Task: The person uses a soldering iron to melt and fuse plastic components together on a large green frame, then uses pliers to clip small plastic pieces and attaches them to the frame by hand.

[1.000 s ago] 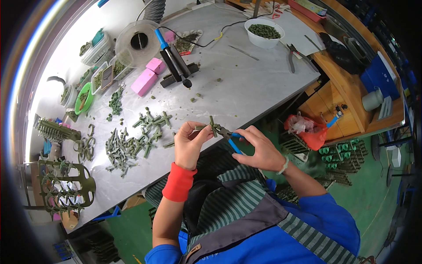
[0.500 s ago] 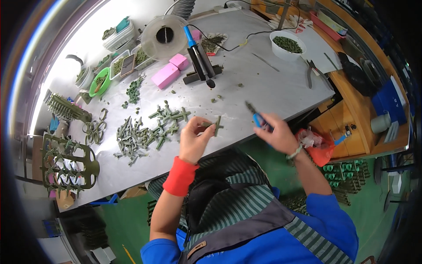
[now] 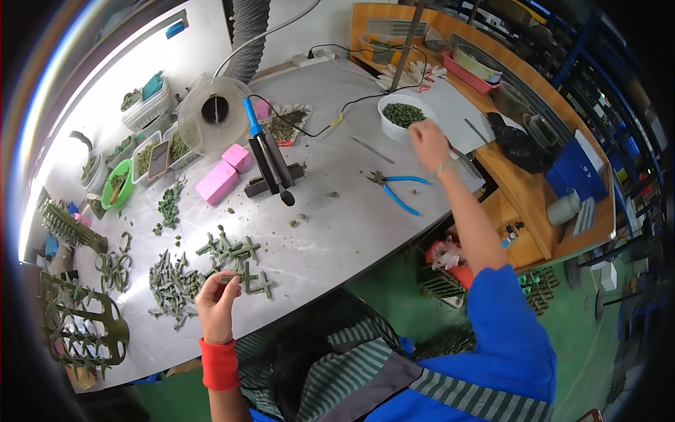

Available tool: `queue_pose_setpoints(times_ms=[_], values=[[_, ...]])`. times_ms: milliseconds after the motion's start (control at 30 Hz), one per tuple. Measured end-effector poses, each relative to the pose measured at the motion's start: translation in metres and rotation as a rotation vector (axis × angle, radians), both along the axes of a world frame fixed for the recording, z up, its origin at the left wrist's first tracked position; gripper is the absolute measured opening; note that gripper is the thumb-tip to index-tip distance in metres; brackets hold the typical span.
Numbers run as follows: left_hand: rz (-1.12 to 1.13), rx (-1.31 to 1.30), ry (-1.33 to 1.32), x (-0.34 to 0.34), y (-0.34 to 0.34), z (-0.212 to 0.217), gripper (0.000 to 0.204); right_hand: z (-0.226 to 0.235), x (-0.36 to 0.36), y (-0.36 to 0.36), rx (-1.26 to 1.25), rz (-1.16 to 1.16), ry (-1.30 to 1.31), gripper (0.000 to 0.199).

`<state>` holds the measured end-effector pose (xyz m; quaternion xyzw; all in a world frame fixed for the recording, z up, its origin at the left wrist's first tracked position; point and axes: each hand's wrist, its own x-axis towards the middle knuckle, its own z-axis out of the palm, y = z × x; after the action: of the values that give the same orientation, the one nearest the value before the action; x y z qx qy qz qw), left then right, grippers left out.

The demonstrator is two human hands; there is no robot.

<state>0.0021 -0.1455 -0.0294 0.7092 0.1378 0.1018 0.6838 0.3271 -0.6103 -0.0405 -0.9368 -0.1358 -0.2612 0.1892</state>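
Observation:
Near the table's front edge, my left hand [image 3: 216, 304] pinches a small green cross-shaped piece [image 3: 247, 277] between thumb and fingers. More green crosses [image 3: 223, 246] lie just beyond it, and a heap of short green sticks [image 3: 171, 283] is to its left. My right hand [image 3: 427, 144] reaches to the near right rim of a white bowl [image 3: 388, 127] of small green pellets [image 3: 403, 114]. Its fingers are closed together; what they hold, if anything, is hidden. Blue-handled cutters [image 3: 398, 188] lie on the table with their handles apart.
A stand with a blue-tipped tool [image 3: 267, 151] rises mid-table beside pink blocks [image 3: 218, 183] and a clear round cover [image 3: 204, 130]. At left are a green bowl [image 3: 118, 184], tubs and a rack [image 3: 112, 325]. A thin rod [image 3: 373, 150] lies near the white bowl.
My right hand has let go of the blue-handled cutters, now on the table, and moved out to the white bowl. The view has shifted; my left hand still holds a green cross.

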Motion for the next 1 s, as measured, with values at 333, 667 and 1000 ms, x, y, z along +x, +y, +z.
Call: queue_pose_setpoints(times_ms=[333, 667, 1000], values=[[0.076, -0.112, 0.073, 0.018, -0.008, 0.009, 0.017, 0.005, 0.133, -0.033, -0.492, -0.083, 0.357, 0.022], [0.048, -0.449, 0.140, 0.057, -0.013, -0.002, 0.019, 0.034, -0.020, 0.057, 0.556, 0.422, 0.672, 0.018], [-0.001, -0.489, 0.180, 0.071, -0.025, -0.010, 0.016, -0.011, -0.111, 0.123, 0.044, 0.565, 0.239, 0.015]])
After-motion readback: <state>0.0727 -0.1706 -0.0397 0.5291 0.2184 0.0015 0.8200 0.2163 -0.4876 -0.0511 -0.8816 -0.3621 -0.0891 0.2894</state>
